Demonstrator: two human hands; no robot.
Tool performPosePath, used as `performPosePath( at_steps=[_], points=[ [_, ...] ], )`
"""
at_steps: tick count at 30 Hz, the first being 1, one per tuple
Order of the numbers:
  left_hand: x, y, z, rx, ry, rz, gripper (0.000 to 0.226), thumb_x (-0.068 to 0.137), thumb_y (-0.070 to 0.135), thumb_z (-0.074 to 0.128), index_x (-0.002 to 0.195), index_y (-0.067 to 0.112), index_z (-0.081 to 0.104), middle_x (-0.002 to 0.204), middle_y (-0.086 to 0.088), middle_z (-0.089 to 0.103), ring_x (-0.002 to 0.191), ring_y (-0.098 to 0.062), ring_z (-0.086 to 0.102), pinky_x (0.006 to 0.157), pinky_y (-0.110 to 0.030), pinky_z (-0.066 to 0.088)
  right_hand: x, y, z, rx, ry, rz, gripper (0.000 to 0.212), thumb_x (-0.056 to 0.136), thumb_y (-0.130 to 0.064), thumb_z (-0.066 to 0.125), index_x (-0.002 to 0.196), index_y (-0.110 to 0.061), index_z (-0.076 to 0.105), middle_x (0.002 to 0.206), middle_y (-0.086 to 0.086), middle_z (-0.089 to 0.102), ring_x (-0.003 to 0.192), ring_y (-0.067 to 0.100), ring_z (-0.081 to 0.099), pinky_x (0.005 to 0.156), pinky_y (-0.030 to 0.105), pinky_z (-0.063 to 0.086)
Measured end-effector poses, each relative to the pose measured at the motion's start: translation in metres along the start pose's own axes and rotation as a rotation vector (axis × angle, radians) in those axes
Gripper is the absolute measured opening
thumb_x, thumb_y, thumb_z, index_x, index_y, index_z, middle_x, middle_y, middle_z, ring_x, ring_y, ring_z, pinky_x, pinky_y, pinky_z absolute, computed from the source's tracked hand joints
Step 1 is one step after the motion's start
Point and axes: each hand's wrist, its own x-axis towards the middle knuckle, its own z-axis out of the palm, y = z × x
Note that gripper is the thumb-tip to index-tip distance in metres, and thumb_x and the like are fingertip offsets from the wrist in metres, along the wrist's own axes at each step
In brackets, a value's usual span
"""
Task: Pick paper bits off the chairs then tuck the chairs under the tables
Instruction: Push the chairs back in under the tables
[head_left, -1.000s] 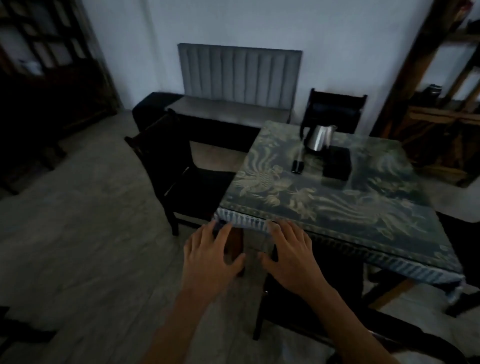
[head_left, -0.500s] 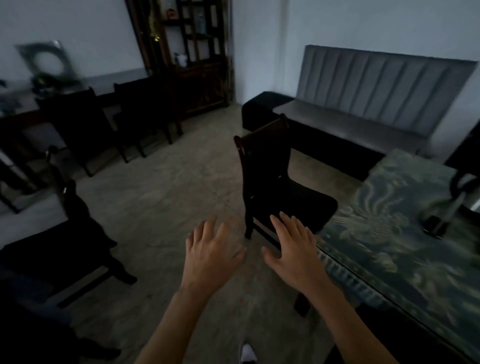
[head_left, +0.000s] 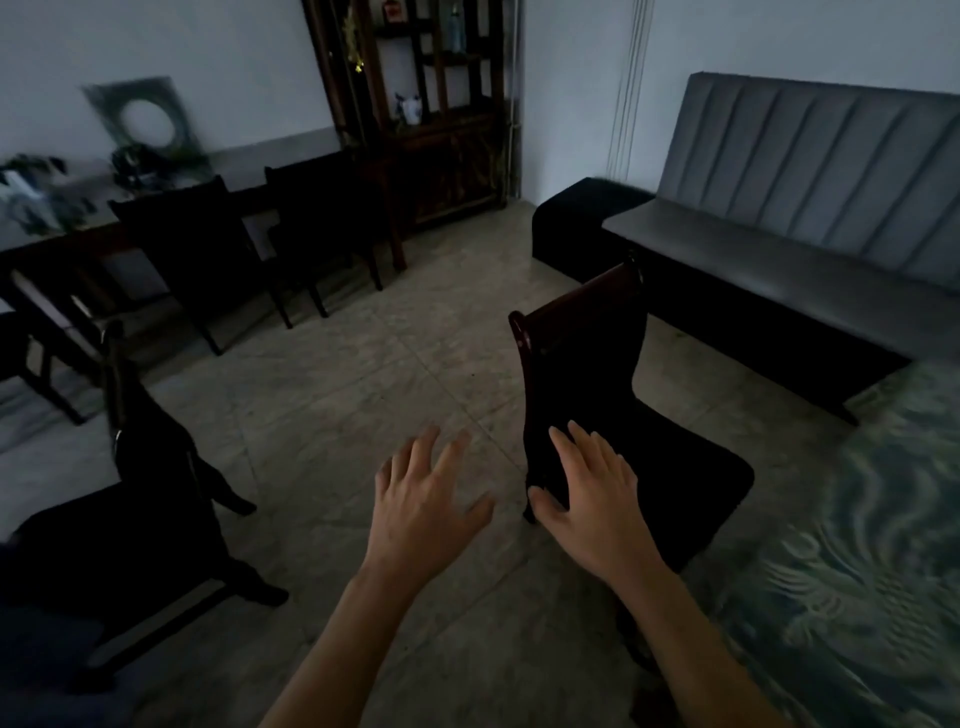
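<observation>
A dark wooden chair with a black seat stands pulled out beside the table with the green patterned cloth at the right. My right hand hovers open in front of the chair's back, fingers spread. My left hand is open over the bare floor, left of that chair. Another dark chair stands at the lower left. Two more dark chairs stand by a long table at the far left. I see no paper bits in this dim light.
A grey padded bench runs along the right wall, a black block at its near end. A dark wooden cabinet stands in the far corner. The tiled floor between the chairs is open.
My view has swung left, away from the patterned table toward the room. Both hands left the table's edge and now hover open near the pulled-out chair.
</observation>
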Motion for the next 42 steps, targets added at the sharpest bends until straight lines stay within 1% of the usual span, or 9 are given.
performPosePath(
  at_steps=[6, 9, 17, 23, 27, 34, 37, 40, 42],
  points=[
    [0.074, -0.025, 0.023, -0.022, -0.005, -0.038, 0.076, 0.077, 0.071, 0.046, 0.144, 0.04, 0.027, 0.152, 0.0, 0.033, 0.14, -0.025, 0.031, 0.11, -0.047, 0.03, 0.084, -0.001, 0.008, -0.021, -0.011, -0.006, 0.075, 0.089, -0.06, 0.045, 0.152, -0.028, 0.018, 0.163, 0.003, 0.017, 0.15, 0.029, 0.013, 0.118, 0.054, 0.019],
    [0.121, -0.044, 0.035, -0.041, 0.002, -0.039, 0.075, 0.076, 0.071, 0.046, 0.142, 0.039, 0.03, 0.151, -0.001, 0.036, 0.138, -0.026, 0.034, 0.108, -0.049, 0.033, 0.132, -0.002, 0.017, -0.031, -0.017, -0.003, 0.075, 0.09, -0.058, 0.046, 0.153, -0.027, 0.019, 0.163, 0.002, 0.017, 0.15, 0.028, 0.012, 0.118, 0.054, 0.019],
    [0.28, -0.111, 0.069, -0.081, -0.004, -0.036, 0.075, 0.078, 0.068, 0.048, 0.143, 0.037, 0.03, 0.15, -0.003, 0.037, 0.137, -0.027, 0.036, 0.106, -0.048, 0.034, 0.299, -0.013, 0.047, -0.009, -0.043, 0.036, 0.074, 0.09, -0.057, 0.044, 0.153, -0.029, 0.016, 0.163, 0.001, 0.015, 0.15, 0.027, 0.01, 0.119, 0.051, 0.014],
    [0.382, -0.155, 0.077, -0.084, -0.012, -0.03, 0.075, 0.078, 0.07, 0.044, 0.145, 0.04, 0.026, 0.152, -0.002, 0.034, 0.139, -0.025, 0.034, 0.109, -0.047, 0.032, 0.408, -0.03, 0.058, 0.004, 0.0, 0.039, 0.073, 0.088, -0.055, 0.044, 0.15, -0.026, 0.022, 0.159, 0.004, 0.025, 0.146, 0.028, 0.022, 0.117, 0.049, 0.023],
    [0.437, -0.178, 0.085, -0.087, -0.005, -0.03, 0.074, 0.079, 0.068, 0.048, 0.144, 0.039, 0.028, 0.152, -0.002, 0.035, 0.138, -0.025, 0.035, 0.109, -0.047, 0.032, 0.471, -0.034, 0.069, 0.004, -0.013, 0.054, 0.073, 0.09, -0.051, 0.05, 0.152, -0.025, 0.022, 0.16, 0.004, 0.023, 0.147, 0.028, 0.02, 0.117, 0.051, 0.022],
    [0.543, -0.212, 0.122, -0.109, -0.037, -0.027, 0.078, 0.078, 0.07, 0.042, 0.147, 0.041, 0.019, 0.153, -0.002, 0.033, 0.139, -0.025, 0.032, 0.111, -0.047, 0.03, 0.583, -0.018, 0.099, 0.021, -0.025, 0.072, 0.071, 0.091, -0.049, 0.051, 0.152, -0.023, 0.025, 0.161, 0.003, 0.023, 0.147, 0.026, 0.021, 0.117, 0.047, 0.02],
    [0.604, -0.224, 0.142, -0.099, -0.038, 0.001, 0.078, 0.078, 0.07, 0.042, 0.147, 0.041, 0.018, 0.151, 0.0, 0.035, 0.137, -0.024, 0.034, 0.108, -0.046, 0.032, 0.636, -0.007, 0.112, 0.058, -0.006, 0.093, 0.069, 0.091, -0.051, 0.048, 0.152, -0.026, 0.025, 0.16, 0.003, 0.024, 0.146, 0.026, 0.02, 0.116, 0.044, 0.015],
    [0.672, -0.23, 0.163, -0.093, -0.066, 0.04, 0.078, 0.078, 0.071, 0.041, 0.147, 0.041, 0.019, 0.151, 0.0, 0.033, 0.137, -0.024, 0.033, 0.109, -0.047, 0.031, 0.695, 0.006, 0.119, 0.086, 0.036, 0.15, 0.07, 0.089, -0.054, 0.044, 0.151, -0.026, 0.028, 0.159, 0.003, 0.027, 0.145, 0.026, 0.023, 0.116, 0.045, 0.016],
    [0.712, -0.23, 0.172, -0.094, -0.085, 0.082, 0.077, 0.079, 0.069, 0.042, 0.147, 0.04, 0.02, 0.152, -0.001, 0.032, 0.138, -0.024, 0.031, 0.11, -0.046, 0.029, 0.729, 0.012, 0.119, 0.097, 0.044, 0.184, 0.068, 0.091, -0.052, 0.046, 0.151, -0.026, 0.027, 0.159, 0.002, 0.026, 0.145, 0.025, 0.022, 0.116, 0.044, 0.016]
  ],
)
